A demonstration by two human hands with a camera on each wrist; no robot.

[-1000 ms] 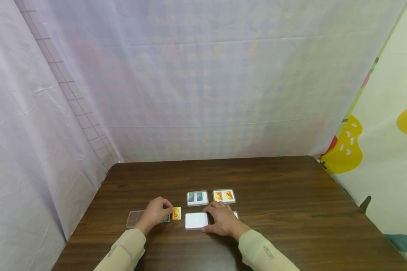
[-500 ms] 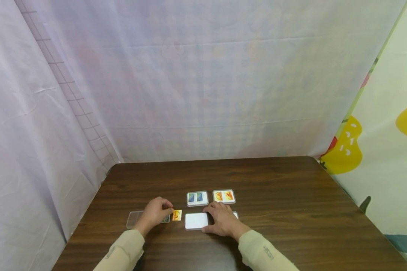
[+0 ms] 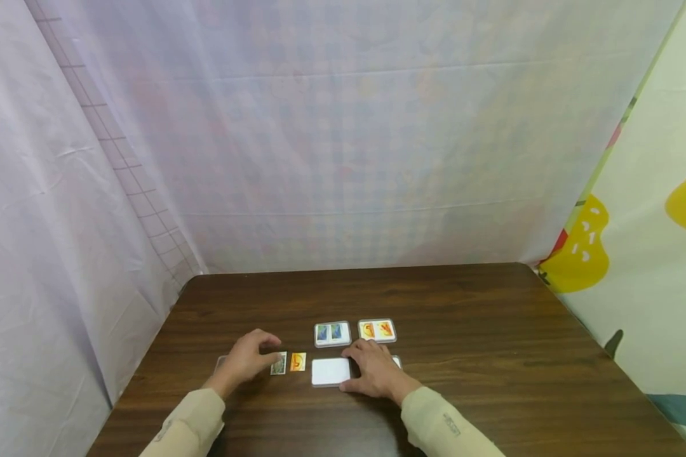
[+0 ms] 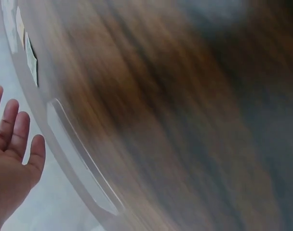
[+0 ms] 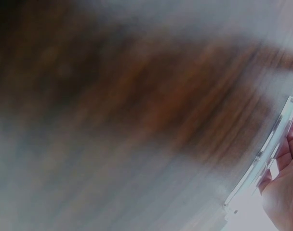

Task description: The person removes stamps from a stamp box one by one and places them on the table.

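Note:
My left hand [image 3: 246,358] is just left of a small dark green stamp-like picture [image 3: 279,364] in the head view, its fingers loosely bent and holding nothing. A yellow-orange stamp-like picture [image 3: 298,362] lies right beside the green one. Under the left wrist is a flat clear case [image 4: 84,159], mostly covered in the head view. My right hand [image 3: 374,371] holds the right end of a flat case with a white insert [image 3: 329,372], thumb at the near corner, fingers at the far corner. Its edge [image 5: 262,159] shows by the fingers in the right wrist view.
Farther back lie two clear cases, one with blue-green pictures [image 3: 332,334], one with orange pictures [image 3: 377,330]. Another white case [image 3: 397,362] peeks out behind the right hand. The brown wooden table [image 3: 491,343] has pale curtains [image 3: 349,158] behind and at the sides.
My left hand has let go of the small pictures and drawn back to the left, uncovering the green one. The yellow-orange picture has shifted slightly toward me. My right hand stays in place.

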